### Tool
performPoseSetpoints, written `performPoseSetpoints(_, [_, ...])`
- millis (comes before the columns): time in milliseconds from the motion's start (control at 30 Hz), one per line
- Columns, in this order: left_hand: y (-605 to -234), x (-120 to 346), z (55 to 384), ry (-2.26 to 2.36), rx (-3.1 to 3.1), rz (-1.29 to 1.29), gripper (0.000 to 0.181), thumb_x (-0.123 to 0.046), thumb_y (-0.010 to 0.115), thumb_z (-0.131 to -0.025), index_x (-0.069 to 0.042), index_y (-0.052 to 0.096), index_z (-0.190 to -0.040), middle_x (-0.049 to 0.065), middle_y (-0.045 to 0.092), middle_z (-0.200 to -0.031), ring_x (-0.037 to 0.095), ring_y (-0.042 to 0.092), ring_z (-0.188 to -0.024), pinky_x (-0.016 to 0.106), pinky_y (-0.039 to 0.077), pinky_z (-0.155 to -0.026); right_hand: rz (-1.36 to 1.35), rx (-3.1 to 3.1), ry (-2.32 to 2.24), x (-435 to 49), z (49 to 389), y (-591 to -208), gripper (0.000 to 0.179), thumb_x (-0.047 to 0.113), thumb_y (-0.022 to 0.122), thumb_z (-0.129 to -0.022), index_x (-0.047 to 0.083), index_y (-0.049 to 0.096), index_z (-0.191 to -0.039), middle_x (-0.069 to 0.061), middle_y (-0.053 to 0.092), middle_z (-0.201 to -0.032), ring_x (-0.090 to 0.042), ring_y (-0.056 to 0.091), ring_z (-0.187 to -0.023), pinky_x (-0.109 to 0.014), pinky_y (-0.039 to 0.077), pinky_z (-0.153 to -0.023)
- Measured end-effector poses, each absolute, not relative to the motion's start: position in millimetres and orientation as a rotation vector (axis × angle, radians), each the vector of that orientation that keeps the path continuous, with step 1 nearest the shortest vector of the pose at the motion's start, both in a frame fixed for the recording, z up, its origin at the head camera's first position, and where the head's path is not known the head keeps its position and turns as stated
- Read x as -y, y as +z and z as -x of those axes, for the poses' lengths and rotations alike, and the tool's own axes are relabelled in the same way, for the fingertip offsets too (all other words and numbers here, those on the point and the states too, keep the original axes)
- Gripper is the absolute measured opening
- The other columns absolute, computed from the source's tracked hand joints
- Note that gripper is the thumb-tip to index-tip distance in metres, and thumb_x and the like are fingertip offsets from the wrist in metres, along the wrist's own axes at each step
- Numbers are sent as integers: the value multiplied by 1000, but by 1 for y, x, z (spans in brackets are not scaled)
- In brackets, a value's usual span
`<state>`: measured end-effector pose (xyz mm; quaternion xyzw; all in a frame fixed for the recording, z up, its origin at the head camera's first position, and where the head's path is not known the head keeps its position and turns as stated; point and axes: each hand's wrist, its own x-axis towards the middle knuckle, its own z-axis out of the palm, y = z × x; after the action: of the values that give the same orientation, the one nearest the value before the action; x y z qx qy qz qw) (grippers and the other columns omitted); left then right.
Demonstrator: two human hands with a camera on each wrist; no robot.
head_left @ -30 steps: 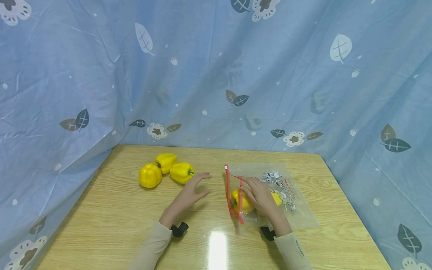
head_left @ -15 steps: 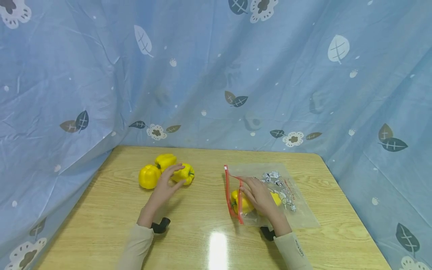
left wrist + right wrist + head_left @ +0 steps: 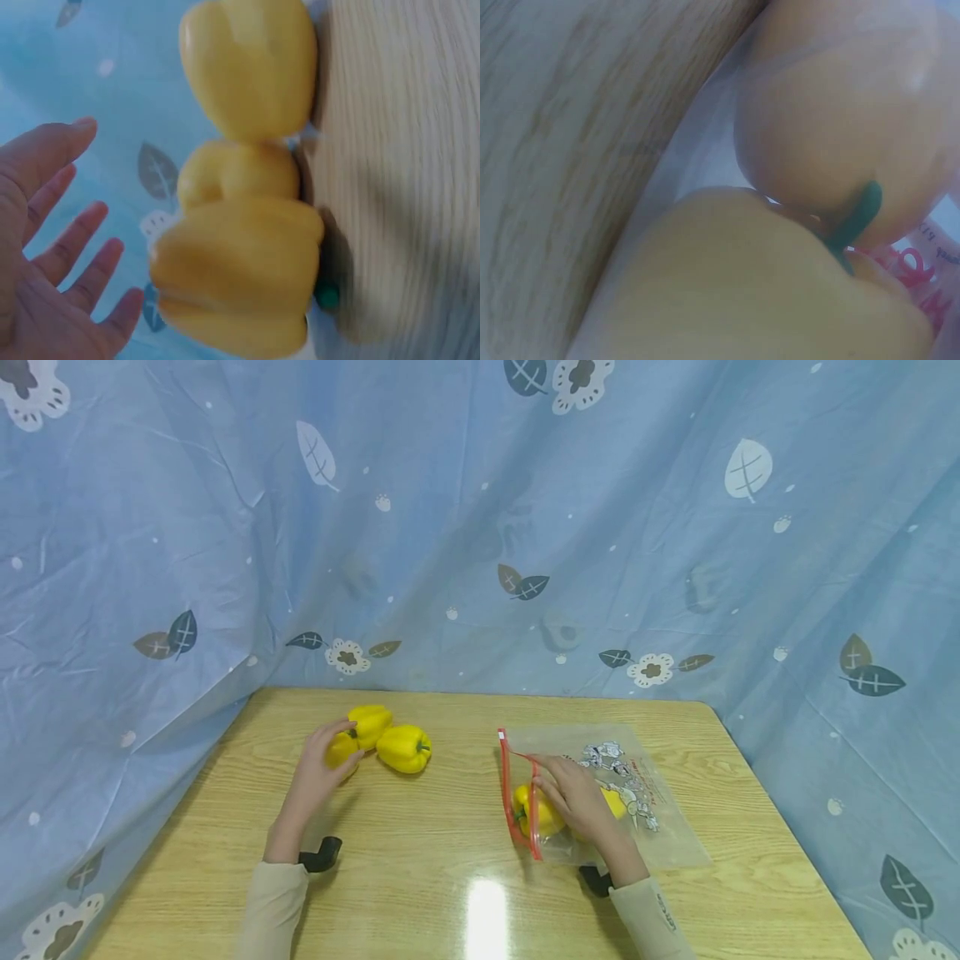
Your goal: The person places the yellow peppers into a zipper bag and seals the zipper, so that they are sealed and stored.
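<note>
My left hand (image 3: 313,775) hovers round the near side of the leftmost yellow bell pepper (image 3: 341,752), partly covering it. In the left wrist view the fingers (image 3: 82,240) are spread, apart from the peppers. Close beside that pepper lie a second bell pepper (image 3: 371,725) and a third bell pepper (image 3: 405,749) with a green stem. On the right, my right hand (image 3: 576,797) holds the upper red-edged lip of a clear zip bag (image 3: 667,835), thumb and fingertips at the edge. Inside the bag are yellow peppers (image 3: 840,120), seen through the plastic. The right wrist view shows no fingers.
Both hands work over a light wooden table (image 3: 450,877) with a bright reflection near its front. A blue patterned curtain (image 3: 465,527) stands behind and along both sides. Dark wrist-camera mounts (image 3: 320,855) hang under the wrists.
My left hand has moved left, from beside the third pepper, across in front of it, to the leftmost pepper. My right hand and the bag have stayed in place.
</note>
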<state>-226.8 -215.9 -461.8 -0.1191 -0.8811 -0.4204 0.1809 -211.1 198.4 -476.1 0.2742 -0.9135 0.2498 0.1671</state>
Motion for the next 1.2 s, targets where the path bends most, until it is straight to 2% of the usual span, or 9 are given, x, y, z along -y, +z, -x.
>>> performPoseSetpoints(200, [-470, 231, 230, -1141, 2512, 310, 46, -12, 70, -83, -3, 53, -125, 23, 42, -135, 44, 31, -125, 63, 25, -100, -786, 2592, 707, -198, 211, -477, 38, 27, 52, -95, 15, 52, -131, -4, 60, -121, -28, 56, -111, -48, 44, -94])
performPoseSetpoints(467, [-479, 244, 231, -1057, 2611, 225, 46, -19, 68, -85, -6, 52, -126, 23, 38, -138, 46, 29, -126, 65, 25, -99, -769, 2617, 743, -198, 210, -476, 36, 27, 51, -95, 19, 52, -131, -2, 60, -122, -25, 55, -112, -46, 43, -96])
performPoseSetpoints(733, [-479, 250, 229, -957, 2696, 160, 49, -25, 65, -87, -6, 50, -130, 21, 42, -134, 45, 35, -123, 64, 29, -99, -781, 2609, 723, -198, 211, -477, 36, 28, 50, -96, 22, 50, -131, -1, 60, -122, -23, 56, -111, -45, 44, -95])
performPoseSetpoints(1000, [-472, 253, 230, -941, 2766, 162, 54, -29, 64, -87, -4, 48, -132, 25, 41, -136, 47, 35, -123, 63, 27, -100, -787, 2603, 697, -198, 211, -476, 37, 28, 51, -95, 19, 51, -132, -4, 59, -124, -27, 55, -113, -48, 43, -95])
performPoseSetpoints(1200, [-468, 254, 228, -943, 2801, 121, 60, -35, 66, -85, -5, 46, -134, 24, 45, -135, 45, 37, -123, 61, 29, -100, -777, 2614, 706, -198, 210, -476, 38, 29, 51, -96, 20, 50, -132, -4, 59, -124, -27, 55, -113, -48, 43, -96])
